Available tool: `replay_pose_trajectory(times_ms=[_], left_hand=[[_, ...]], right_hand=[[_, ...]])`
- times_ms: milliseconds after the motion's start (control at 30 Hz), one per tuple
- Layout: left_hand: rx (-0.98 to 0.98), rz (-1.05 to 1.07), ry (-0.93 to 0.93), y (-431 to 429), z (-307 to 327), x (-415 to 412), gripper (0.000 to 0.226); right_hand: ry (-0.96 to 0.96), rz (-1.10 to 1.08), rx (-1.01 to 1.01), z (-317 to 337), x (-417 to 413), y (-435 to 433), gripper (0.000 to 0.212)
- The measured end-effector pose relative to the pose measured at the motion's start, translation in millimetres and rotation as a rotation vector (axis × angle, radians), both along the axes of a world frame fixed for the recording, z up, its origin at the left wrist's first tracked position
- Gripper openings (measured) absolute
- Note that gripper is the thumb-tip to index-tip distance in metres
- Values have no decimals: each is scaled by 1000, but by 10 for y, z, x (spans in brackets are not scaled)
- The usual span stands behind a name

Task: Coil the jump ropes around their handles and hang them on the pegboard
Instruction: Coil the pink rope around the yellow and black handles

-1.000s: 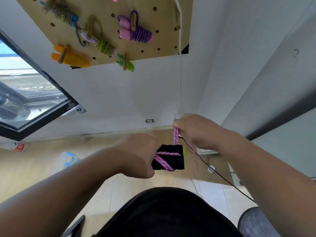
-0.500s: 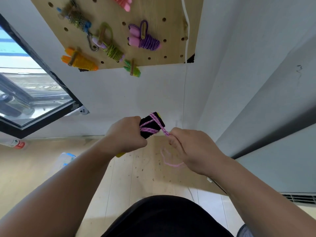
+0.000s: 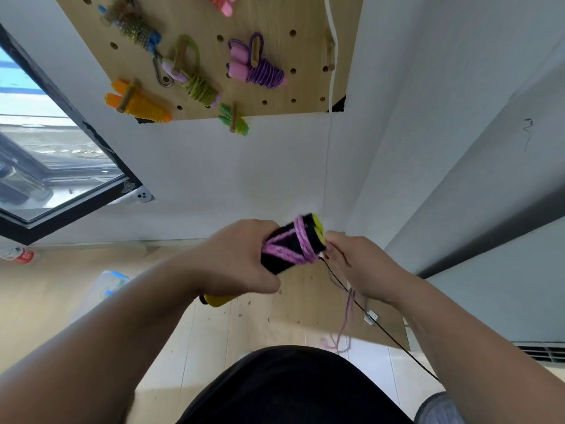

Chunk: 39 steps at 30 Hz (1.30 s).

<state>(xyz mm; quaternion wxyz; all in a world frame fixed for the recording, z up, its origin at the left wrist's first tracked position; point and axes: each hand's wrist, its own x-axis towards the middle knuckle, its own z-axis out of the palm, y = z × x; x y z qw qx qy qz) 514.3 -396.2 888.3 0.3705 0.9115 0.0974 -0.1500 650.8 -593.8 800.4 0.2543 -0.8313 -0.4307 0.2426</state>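
Pink braided jump rope [image 3: 301,243] half coiled on black foam handles [image 3: 290,250], below the wooden pegboard [image 3: 305,56].
Left hand [image 3: 241,258] clamps the handles; right hand [image 3: 359,266] pinches the loose tail. If tension drops, the turns may slip off.

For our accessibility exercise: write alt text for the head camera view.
Two hands wind a pink rope around black handles: left hand grips, right hand guides the loose end. Above, a wooden pegboard holds coiled ropes.

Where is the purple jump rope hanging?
The purple jump rope hangs on the pegboard, upper centre of the head view, right of the green rope.
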Motion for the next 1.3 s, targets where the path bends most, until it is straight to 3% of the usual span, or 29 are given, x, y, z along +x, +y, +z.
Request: replay_pose_trajectory(times_ms=[267,367,467,600,733,867,1033,1133,1300], left_hand=[[684,-319,117,-119,-165,26,21],[817,-305,142,-28,-264,76,19],[886,-157,127,136,-294,168,18],[811,33,72,198,-367,287,16],[553,254,64,311,-434,325,17],[207,385,-12,395,-377,277,26],[-216,366,-45,249,-63,157,31],[-199,238,-38,160,74,77,27],[167,-87,52,-103,14,8,26]], right_hand=[[-196,136,-145,488,229,493,29],[-273,176,-151,596,57,595,28],[-339,177,-120,564,-178,608,30],[-313,40,31,497,-273,534,29],[-224,-18,221,376,-327,400,26],[157,-232,452,315,-292,310,16],[389,-211,447,234,-184,237,17],[389,-133,326,157,-78,152,18],[154,19,73,173,215,235,25]])
